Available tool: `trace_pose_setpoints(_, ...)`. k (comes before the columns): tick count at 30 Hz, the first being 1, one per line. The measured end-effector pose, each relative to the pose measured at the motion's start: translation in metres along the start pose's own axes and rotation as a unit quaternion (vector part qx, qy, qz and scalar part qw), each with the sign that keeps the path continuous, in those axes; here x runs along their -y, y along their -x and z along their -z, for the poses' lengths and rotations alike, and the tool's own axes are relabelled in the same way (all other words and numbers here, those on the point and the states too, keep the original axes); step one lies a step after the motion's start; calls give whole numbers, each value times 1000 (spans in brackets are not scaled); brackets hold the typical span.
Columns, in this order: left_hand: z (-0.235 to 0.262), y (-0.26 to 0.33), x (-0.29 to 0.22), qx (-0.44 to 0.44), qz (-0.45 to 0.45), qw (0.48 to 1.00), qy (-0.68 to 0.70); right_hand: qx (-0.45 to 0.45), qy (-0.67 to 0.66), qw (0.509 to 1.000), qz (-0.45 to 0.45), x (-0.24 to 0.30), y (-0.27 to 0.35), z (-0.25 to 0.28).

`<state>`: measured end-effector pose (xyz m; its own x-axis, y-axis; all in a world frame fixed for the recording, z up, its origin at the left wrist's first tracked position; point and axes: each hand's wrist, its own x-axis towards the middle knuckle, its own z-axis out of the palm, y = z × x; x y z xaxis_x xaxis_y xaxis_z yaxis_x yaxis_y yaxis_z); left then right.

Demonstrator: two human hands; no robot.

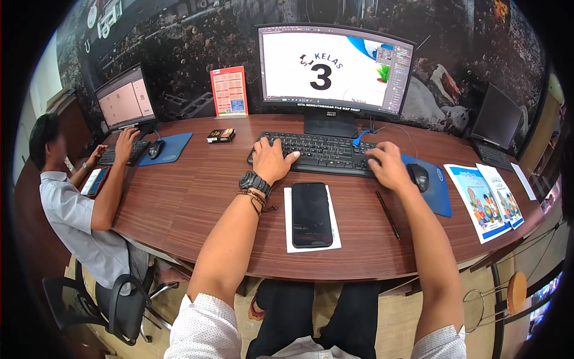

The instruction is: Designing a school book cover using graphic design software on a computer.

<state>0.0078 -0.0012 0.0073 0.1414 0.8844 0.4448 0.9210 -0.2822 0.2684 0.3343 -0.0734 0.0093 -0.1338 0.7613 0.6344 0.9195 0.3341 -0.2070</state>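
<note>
My left hand (pixel 272 160) rests on the left end of a black keyboard (pixel 326 151), fingers spread over the keys and thumb stretched out to the right. At the keyboard's right end lies my right hand (pixel 388 164), its fingers curved apart over the keys there. Just right of that hand a black mouse (pixel 418 178) sits on a blue mouse pad (pixel 439 194). Behind the keyboard stands a wide monitor (pixel 335 69) showing a design page with a large black numeral. Between my forearms a black smartphone (pixel 311 215) lies on white paper (pixel 336 239). A black pen (pixel 387 215) lies beside it.
At the left, a seated person (pixel 84 203) works at another monitor (pixel 125 96). A small black box (pixel 221 136) and a red desk calendar (pixel 229 91) stand on the brown desk (pixel 179 203). Printed booklets (pixel 478 200) lie at the right, near a dark laptop-like screen (pixel 497 115).
</note>
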Motion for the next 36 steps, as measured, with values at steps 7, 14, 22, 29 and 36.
trace_pose_setpoints(7,0,-1,7,1,-39,999,31,54,25,998,-35,31,-25,-38)
trace_pose_setpoints(14,6,-4,7,7,-94,995,46,109,85,983,-117,44,-46,-40)
trace_pose_setpoints(22,12,-5,2,45,-88,992,84,28,100,994,-42,31,-42,-44)
trace_pose_setpoints(29,9,-4,3,49,-64,994,74,-9,52,998,18,31,-33,-45)
trace_pose_setpoints(36,16,0,-2,41,21,998,32,-34,17,999,22,38,-35,-43)
